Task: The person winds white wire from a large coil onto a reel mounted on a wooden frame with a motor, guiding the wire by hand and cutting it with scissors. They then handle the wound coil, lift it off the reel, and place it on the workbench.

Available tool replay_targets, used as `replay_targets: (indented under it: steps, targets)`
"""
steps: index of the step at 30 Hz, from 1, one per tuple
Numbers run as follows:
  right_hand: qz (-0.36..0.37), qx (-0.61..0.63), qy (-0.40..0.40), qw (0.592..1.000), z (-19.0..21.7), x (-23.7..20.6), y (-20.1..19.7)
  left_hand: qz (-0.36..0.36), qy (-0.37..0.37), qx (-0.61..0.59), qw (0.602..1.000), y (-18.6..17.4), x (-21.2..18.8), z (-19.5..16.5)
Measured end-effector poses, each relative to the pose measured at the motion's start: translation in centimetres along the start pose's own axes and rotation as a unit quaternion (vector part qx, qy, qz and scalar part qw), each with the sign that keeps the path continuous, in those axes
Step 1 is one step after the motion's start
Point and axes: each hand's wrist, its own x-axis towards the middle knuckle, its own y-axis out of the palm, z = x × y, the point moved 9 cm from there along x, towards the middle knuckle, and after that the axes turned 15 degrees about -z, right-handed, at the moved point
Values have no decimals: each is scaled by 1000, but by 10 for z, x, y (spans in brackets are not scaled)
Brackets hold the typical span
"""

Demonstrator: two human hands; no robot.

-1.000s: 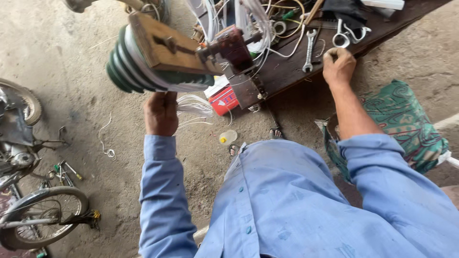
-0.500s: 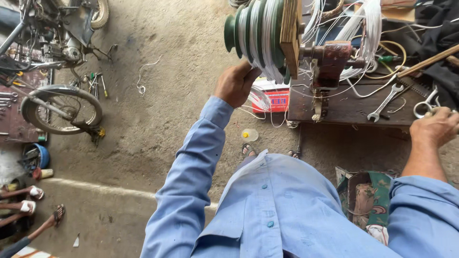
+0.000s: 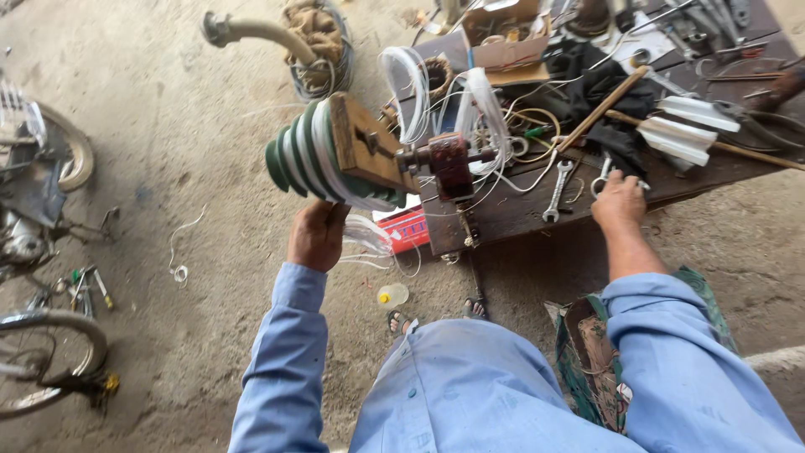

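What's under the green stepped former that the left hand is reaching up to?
Under the former: the left hand, clear wire loops, a red box, and bare floor. The box's far end is hidden behind the bench.

A rough repair workshop, by all signs. Dark wooden bench (image 3: 511,214) strewn with wrenches (image 3: 557,190), pliers, tangled wire (image 3: 495,117) and a cardboard box (image 3: 507,38). Bare dirt floor (image 3: 193,151) below, with bicycle wheels (image 3: 50,352) and loose tools (image 3: 88,285) lying at the left edge.
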Motion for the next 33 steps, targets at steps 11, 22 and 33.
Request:
replay_targets:
  steps: [11,22,33]
  targets:
    - [31,82,189,978,-26,-13,-19,3,-31,47,998,8,3,-8]
    - [183,437,313,823,-57,-147,14,16,61,101,993,17,2,14]
    - [297,358,65,883,4,-311,7,32,112,42,992,11,7,-16]
